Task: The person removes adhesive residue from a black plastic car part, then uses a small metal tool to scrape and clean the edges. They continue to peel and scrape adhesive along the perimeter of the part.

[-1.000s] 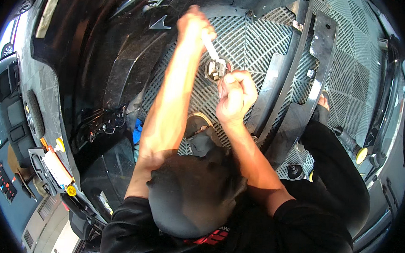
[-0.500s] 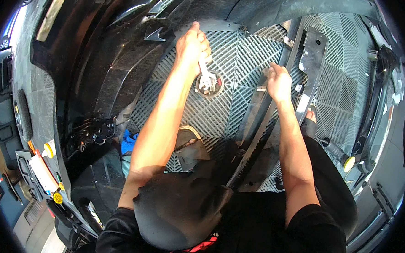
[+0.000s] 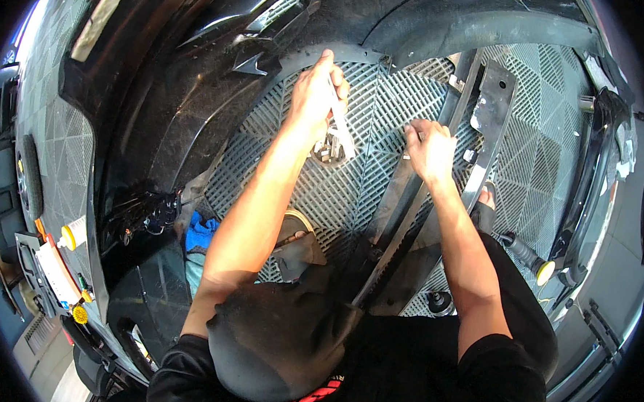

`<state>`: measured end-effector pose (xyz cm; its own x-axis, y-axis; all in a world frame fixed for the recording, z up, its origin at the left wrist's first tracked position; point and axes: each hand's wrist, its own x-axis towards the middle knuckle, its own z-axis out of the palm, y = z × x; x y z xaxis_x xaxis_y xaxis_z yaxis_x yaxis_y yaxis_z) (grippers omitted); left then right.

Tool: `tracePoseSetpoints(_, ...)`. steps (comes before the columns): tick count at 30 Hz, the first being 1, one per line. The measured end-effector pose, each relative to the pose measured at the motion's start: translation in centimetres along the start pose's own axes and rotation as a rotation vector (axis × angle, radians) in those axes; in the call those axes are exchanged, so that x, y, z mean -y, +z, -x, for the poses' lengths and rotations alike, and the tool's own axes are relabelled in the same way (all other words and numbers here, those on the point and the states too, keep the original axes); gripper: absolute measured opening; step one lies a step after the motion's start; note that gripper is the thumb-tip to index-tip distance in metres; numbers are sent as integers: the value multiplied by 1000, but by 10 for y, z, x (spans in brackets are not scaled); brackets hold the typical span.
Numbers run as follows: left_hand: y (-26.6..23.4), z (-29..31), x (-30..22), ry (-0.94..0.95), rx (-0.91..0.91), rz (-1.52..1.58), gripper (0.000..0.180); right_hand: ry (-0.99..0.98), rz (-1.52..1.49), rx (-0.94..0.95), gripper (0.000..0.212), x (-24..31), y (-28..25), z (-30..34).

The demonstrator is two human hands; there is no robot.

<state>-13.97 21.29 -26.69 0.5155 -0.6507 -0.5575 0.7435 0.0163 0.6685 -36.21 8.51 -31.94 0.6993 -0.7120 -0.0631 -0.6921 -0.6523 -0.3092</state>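
Note:
My left hand is closed around a pale, flat, narrow tool that points down toward the floor. Just below it, partly covered by the tool, sits a round dish with several small metal clips inside. My right hand grips the upper end of a long dark trim strip, its fingers bent over the edge. A small light clip shows on that strip beside my fingertips. The exact kind of the pale tool cannot be made out.
A large black bumper cover curves along the left and far side. More long dark strips and a metal-coloured bracket lie at right. A polisher, a blue cloth and grey grid floor tiles surround me.
My left hand and the pale tool have shifted slightly right and nearer, now over the dish. My right hand has come slightly nearer and left, along the strip. The whole view has shifted a little.

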Motion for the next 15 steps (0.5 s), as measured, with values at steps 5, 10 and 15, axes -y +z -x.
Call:
tracePoseSetpoints(5,-5,-6,15,126,9,-142,51,252,-1138,343,38,85,-33,-7)
tracePoseSetpoints(10,0,0,13,95,26,-200,53,307,-1434,538,44,122,-30,-18)
tracePoseSetpoints(15,-1,1,16,137,14,-200,53,352,-1518,515,42,134,-20,-11)
